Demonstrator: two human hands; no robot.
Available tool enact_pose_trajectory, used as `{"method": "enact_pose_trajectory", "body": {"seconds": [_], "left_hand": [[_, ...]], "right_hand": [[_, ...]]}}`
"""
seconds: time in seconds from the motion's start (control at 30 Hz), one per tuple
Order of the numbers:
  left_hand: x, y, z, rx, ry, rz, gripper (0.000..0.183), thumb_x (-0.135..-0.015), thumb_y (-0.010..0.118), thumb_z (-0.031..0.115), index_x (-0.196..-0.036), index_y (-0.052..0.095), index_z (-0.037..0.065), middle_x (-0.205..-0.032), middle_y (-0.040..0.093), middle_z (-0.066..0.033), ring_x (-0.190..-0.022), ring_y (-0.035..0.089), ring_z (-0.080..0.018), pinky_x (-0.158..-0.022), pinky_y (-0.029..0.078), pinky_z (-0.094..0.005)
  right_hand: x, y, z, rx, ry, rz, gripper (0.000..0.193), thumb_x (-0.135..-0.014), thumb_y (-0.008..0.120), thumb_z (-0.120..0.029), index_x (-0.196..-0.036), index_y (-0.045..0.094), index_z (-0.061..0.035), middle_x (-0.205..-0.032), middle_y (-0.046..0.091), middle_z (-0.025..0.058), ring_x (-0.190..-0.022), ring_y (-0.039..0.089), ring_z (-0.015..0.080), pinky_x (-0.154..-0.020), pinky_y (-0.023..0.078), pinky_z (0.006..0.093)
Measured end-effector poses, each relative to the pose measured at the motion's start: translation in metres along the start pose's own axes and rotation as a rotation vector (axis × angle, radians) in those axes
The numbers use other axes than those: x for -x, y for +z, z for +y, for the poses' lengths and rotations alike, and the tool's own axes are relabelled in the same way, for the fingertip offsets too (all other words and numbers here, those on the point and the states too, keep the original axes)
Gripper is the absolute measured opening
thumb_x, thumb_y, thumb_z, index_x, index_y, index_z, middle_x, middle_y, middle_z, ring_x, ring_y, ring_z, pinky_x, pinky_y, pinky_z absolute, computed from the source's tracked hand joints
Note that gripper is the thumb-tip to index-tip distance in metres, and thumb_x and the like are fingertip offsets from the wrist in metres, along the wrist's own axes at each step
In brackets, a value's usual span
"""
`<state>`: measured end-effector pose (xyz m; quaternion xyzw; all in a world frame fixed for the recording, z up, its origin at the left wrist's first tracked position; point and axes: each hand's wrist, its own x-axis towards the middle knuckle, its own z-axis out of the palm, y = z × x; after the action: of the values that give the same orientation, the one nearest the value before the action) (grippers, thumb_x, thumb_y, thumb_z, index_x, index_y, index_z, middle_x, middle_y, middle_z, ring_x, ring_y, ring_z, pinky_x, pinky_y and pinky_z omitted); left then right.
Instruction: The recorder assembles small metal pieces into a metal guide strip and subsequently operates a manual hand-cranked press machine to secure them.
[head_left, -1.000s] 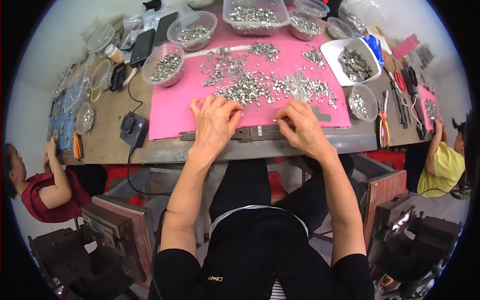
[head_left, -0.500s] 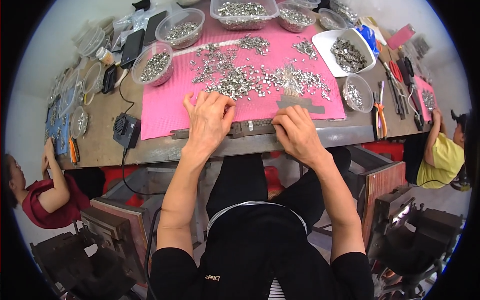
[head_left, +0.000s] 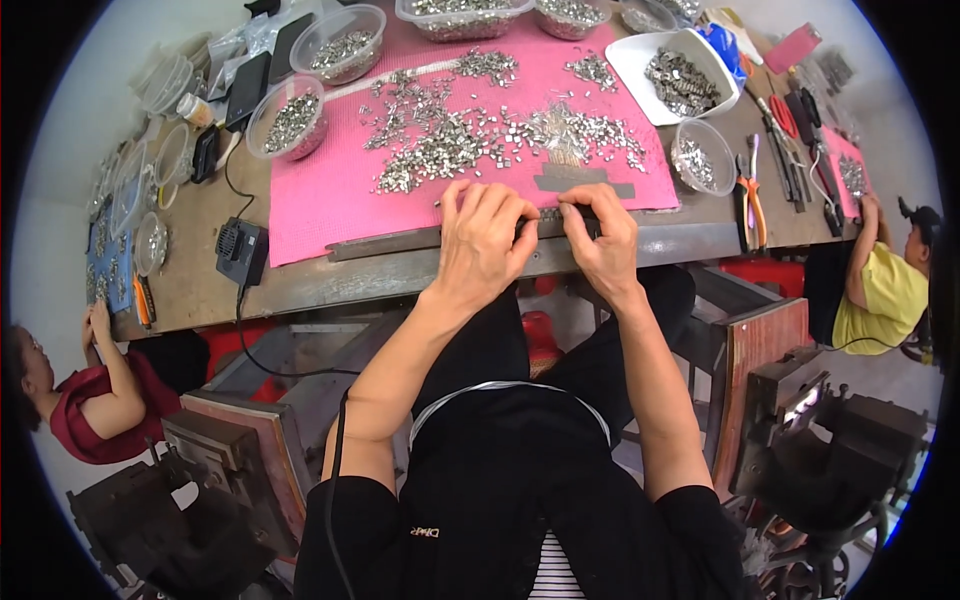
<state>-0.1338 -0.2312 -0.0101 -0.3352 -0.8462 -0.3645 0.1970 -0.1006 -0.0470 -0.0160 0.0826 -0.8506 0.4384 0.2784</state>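
At the front edge of the pink mat (head_left: 310, 210), my left hand (head_left: 480, 245) is closed over a long dark metal bar (head_left: 390, 243), its thumb and fingers bent around something mostly hidden. My right hand (head_left: 608, 240) is close beside it on the right, thumb and index finger drawn together at the bar; what they hold is too small to make out. Beyond my hands lie many loose small silvery metal pieces (head_left: 440, 150). Flat grey metal strips (head_left: 585, 185) rest on the mat just past my right fingers.
Clear tubs of metal pieces, one a round tub (head_left: 287, 120), stand along the back and left. A white tray (head_left: 625, 70) and orange-handled pliers (head_left: 752, 205) are at right. A black box with a cable (head_left: 242, 248) sits left. Co-workers (head_left: 100, 400) (head_left: 885, 290) sit at both sides.
My left hand has slid right along the bar and is now close to my right hand. My right hand has turned, its thumb now showing. The whole view has shifted slightly.
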Motion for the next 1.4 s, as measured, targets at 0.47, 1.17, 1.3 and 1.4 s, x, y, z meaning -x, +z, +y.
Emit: {"method": "enact_pose_trajectory", "body": {"seconds": [0.47,1.17,1.3,1.4], "left_hand": [[-0.003,-0.005,0.002,0.056,-0.093,-0.052,0.013,-0.083,0.073,0.009,-0.095,0.069,0.008,-0.089,0.061,-0.0057,-0.092,0.061,-0.0265,-0.111,0.035,-0.0573],[0.012,-0.051,-0.031,-0.107,-0.092,-0.337,0.036,-0.102,0.056,0.024,-0.133,0.066,0.008,-0.141,0.062,-0.0066,-0.145,0.035,-0.0502,-0.111,0.009,-0.082],[0.008,-0.048,-0.042,-0.002,-0.189,-0.036,0.022,-0.093,0.069,0.017,-0.113,0.076,0.015,-0.114,0.075,-0.0009,-0.123,0.058,-0.0304,-0.112,0.024,-0.0658],[-0.002,-0.047,-0.044,-0.047,-0.221,-0.04,0.013,-0.089,0.072,0.018,-0.102,0.076,0.016,-0.097,0.073,0.0016,-0.102,0.06,-0.0234,-0.105,0.03,-0.0524]], "right_hand": [[-0.001,-0.001,0.0,0.008,-0.033,-0.02,0.012,-0.084,0.069,0.003,-0.095,0.067,-0.0023,-0.092,0.068,0.0098,-0.087,0.065,0.0288,-0.08,0.049,0.0375],[-0.05,-0.001,-0.014,0.173,-0.3,-0.595,0.028,-0.089,0.06,-0.001,-0.115,0.069,0.0039,-0.125,0.069,0.0173,-0.119,0.063,0.0347,-0.108,0.045,0.0476],[-0.054,-0.006,-0.002,0.069,-0.211,-0.39,0.022,-0.09,0.062,0.001,-0.11,0.071,0.0006,-0.109,0.072,0.0164,-0.102,0.069,0.0355,-0.089,0.054,0.0423],[-0.053,-0.006,0.0,0.049,-0.072,-0.363,0.016,-0.089,0.066,0.0,-0.104,0.072,0.0,-0.089,0.065,0.0157,-0.086,0.065,0.0333,-0.077,0.052,0.0413]]}}
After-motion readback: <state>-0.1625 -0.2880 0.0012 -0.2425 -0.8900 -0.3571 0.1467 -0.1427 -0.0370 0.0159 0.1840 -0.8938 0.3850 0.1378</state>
